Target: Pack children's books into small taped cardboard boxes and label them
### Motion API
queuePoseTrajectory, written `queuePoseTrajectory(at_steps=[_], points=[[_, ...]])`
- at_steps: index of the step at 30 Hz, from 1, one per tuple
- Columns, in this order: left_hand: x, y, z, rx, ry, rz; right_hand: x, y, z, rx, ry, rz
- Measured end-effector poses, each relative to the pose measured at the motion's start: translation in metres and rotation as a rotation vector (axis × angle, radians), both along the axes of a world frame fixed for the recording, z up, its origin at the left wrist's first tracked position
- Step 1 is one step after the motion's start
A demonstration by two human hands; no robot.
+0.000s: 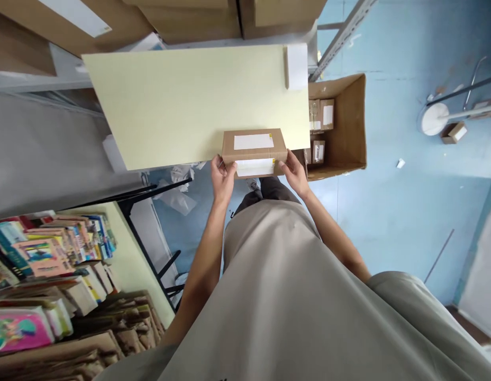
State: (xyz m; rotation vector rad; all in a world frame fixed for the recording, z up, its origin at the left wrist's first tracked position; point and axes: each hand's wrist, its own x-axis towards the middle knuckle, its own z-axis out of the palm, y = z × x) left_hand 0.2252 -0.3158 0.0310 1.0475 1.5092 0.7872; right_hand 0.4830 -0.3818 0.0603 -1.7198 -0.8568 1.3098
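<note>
You held the small cardboard parcel (254, 145) at the bench's (182, 100) near edge, frame centre: left hand (223, 177) gripped its left end, right hand (295, 173) its right. Best kept level, the white label (254, 141) facing up. Label print was unreadable; the open carton (343, 127) at right showed only some boxes.

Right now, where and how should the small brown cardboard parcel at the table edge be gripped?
Grip the small brown cardboard parcel by its two short ends, coming from left and right, as the left hand and right hand do. It is wider than deep and overhangs the pale yellow table, so both ends are free.
</note>
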Motion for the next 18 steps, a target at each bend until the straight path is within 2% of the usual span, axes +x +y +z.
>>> queuePoseTrajectory(at_steps=[2, 5, 9, 14, 16, 18], points=[[0.009, -0.014, 0.0, -0.041, -0.008, -0.014, 0.006, -0.023, 0.007, 0.036, -0.013, -0.053], [0.03, -0.031, 0.005, -0.051, -0.051, -0.114, 0.024, -0.051, 0.015, 0.07, -0.046, -0.201], [0.075, -0.044, 0.022, 0.008, -0.09, -0.391, 0.065, -0.083, 0.014, 0.043, -0.085, -0.506], [0.164, -0.053, 0.04, 0.061, -0.068, -0.841, 0.127, -0.118, -0.006, -0.078, -0.086, -0.877], [0.206, -0.054, 0.038, 0.082, -0.01, -0.973, 0.153, -0.128, -0.015, -0.153, -0.017, -1.0], [0.248, -0.05, 0.03, 0.097, 0.048, -1.08, 0.177, -0.134, -0.025, -0.27, 0.091, -1.1]])
